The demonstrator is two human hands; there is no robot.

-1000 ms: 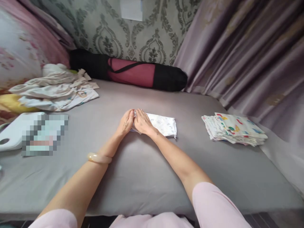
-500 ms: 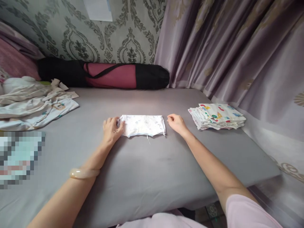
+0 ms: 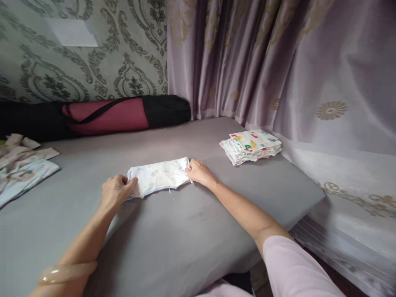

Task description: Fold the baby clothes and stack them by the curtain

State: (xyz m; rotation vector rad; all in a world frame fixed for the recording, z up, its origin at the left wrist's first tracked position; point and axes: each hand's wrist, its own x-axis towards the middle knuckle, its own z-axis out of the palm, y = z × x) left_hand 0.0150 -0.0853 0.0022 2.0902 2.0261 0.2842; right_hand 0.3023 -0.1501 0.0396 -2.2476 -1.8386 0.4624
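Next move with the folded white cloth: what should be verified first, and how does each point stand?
1. Left hand grips the cloth's left end: ok.
2. Right hand grips its right end: ok.
3. Folded white cloth has a straight near edge: not ok, it curves, and a string sticks out.
4. Folded pile apart from both hands: ok.
5. Underside free of creases: cannot tell, hidden.

both arms reach forward, apart; the left hand (image 3: pixel 115 190) and right hand (image 3: pixel 200 172) pinch with thumb and fingers, palms down.
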